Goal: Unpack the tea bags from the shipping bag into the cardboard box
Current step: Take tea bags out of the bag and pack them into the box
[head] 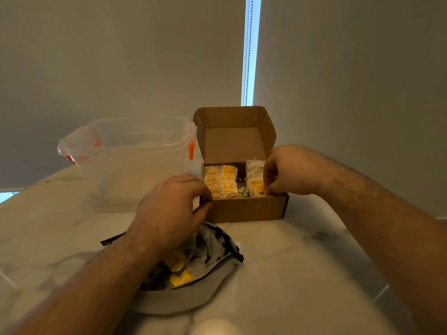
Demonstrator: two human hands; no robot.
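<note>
An open cardboard box (246, 210) stands on the marble counter with its lid upright. Rows of yellow tea bags (221, 181) fill its left part. My right hand (287, 172) pinches a bundle of white-and-yellow tea bags (254, 175) standing in the box's right part. My left hand (174, 209) grips the box's front left corner, fingers curled over the rim. The grey shipping bag (193, 281) lies open in front of the box, under my left forearm, with a few yellow tea bags (180, 278) showing inside.
A clear plastic container (130, 160) with orange latches stands left of the box, close to it. Roller blinds hang behind, with a bead chain (248, 52) in the gap. The marble counter (302, 262) spreads to the right and front.
</note>
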